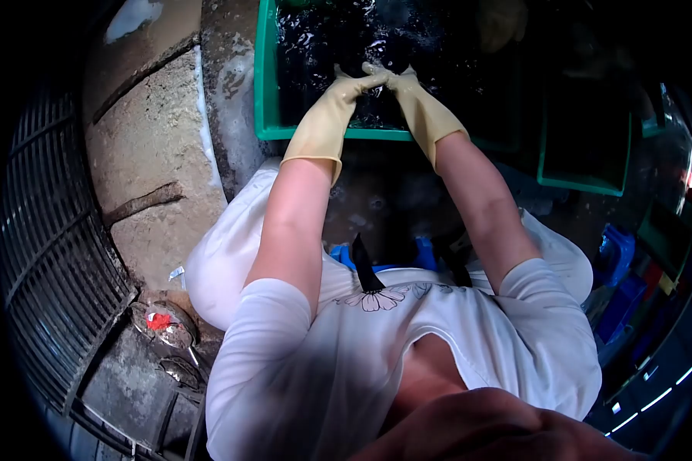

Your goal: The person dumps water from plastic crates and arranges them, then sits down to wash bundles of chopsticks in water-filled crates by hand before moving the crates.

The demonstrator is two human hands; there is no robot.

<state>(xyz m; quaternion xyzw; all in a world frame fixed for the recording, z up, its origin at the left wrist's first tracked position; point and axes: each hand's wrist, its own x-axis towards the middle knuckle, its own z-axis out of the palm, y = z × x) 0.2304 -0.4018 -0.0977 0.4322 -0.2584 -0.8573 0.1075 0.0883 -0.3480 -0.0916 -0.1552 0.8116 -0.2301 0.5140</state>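
Inside green tub (266, 84), dark water (309, 54)

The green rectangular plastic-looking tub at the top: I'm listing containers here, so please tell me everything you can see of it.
The green rectangular plastic-looking tub shows its left side and near edge, meeting at a squarish corner. It holds dark, glinting liquid. The frame cuts off its far end, and its right end fades into shadow. The left cream rubber-looking glove and the matching right glove reach over the near edge; whether they touch it is unclear.
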